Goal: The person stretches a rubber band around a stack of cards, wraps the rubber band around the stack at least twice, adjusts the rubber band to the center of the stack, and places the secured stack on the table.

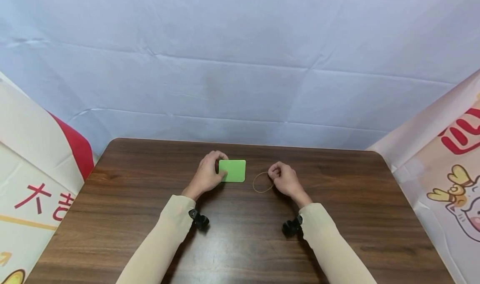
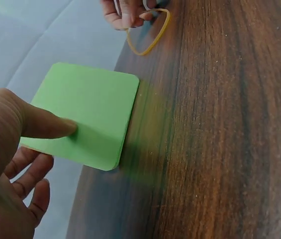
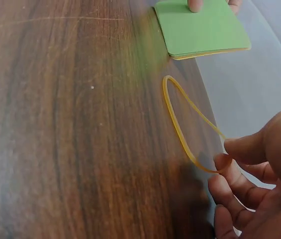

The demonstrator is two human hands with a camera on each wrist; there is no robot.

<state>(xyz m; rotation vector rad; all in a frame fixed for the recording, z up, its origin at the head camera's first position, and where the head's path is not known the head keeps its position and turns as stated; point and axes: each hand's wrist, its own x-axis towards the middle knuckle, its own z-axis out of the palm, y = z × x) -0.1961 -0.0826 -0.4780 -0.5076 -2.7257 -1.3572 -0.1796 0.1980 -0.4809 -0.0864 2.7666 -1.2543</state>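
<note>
My left hand (image 1: 208, 171) pinches a thin stack of green cards (image 1: 234, 171) at its left end, thumb flat on the top face and fingers beneath. In the left wrist view the stack (image 2: 88, 109) has rounded corners and is held just above the table. From the right wrist view its edge shows several layers, with yellow among them. My right hand (image 1: 286, 179) pinches a yellow rubber band (image 3: 176, 124) between thumb and fingertips. The band hangs as a loose loop toward the cards, apart from them.
Both hands are over the far half of a dark brown wooden table (image 1: 240, 242). A pale cloth backdrop (image 1: 232, 67) rises behind its far edge. Printed sheets with red characters and cartoons flank the left (image 1: 33, 184) and right (image 1: 446, 184) sides.
</note>
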